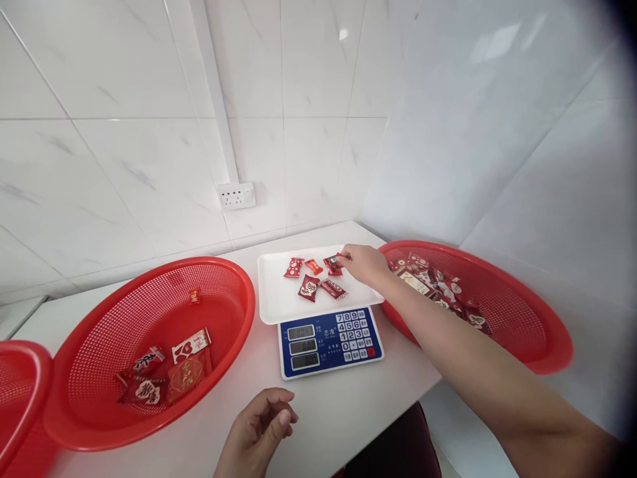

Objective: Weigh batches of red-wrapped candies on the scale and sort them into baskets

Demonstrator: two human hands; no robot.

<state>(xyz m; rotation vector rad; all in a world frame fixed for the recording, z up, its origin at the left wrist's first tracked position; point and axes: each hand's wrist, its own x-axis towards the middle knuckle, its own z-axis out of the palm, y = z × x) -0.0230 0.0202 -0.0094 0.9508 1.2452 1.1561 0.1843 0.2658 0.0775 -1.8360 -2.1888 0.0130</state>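
Observation:
My right hand (365,263) reaches over the scale's white tray (271,307), its fingers pinching a small dark red wrapped candy (332,265) at the tray's right side. Several other wrapped sweets lie close by, among them a polka-dot red one (294,267), an orange one (314,267) and a red one with a pale label (309,289). Below the tray is the blue scale panel (331,342) with number keys and three displays. My left hand (256,431) hovers near the table's front, fingers loosely curled and apart from the thumb, nothing in it.
On the left, a red plastic basket (149,279) holds several larger packets. Another red basket (542,338) on the right, partly behind my forearm, contains a pile of sweets. A third red basket (30,398) is cut off at the left edge. A wall socket (236,196) sits behind.

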